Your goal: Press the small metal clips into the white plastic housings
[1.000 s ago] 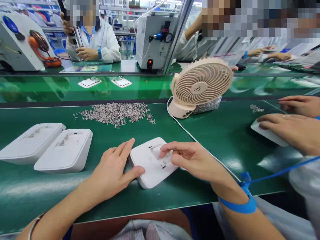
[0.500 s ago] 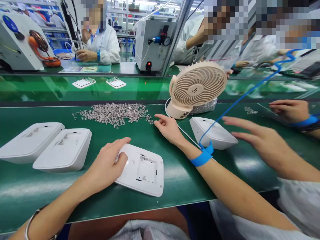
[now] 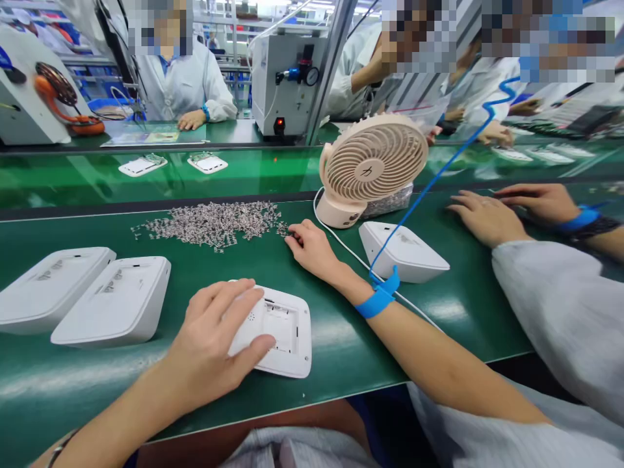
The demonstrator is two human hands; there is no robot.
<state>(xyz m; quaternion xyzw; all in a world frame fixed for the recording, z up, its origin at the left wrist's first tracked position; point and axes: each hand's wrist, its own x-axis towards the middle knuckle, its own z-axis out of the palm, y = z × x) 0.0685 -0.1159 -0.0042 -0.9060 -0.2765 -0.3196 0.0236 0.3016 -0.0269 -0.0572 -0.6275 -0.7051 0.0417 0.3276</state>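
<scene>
The left hand (image 3: 217, 335), fingers and thumb spread wide, lies over the left part of a white plastic housing (image 3: 298, 338), recess up, on the near side of the green bench (image 3: 351, 357). The right hand (image 3: 314, 250), fingers curled narrow, is at the right edge of a pile of small metal clips (image 3: 214, 224); whether it holds one, I cannot tell. Farther right stands a beige fan (image 3: 370, 169).
</scene>
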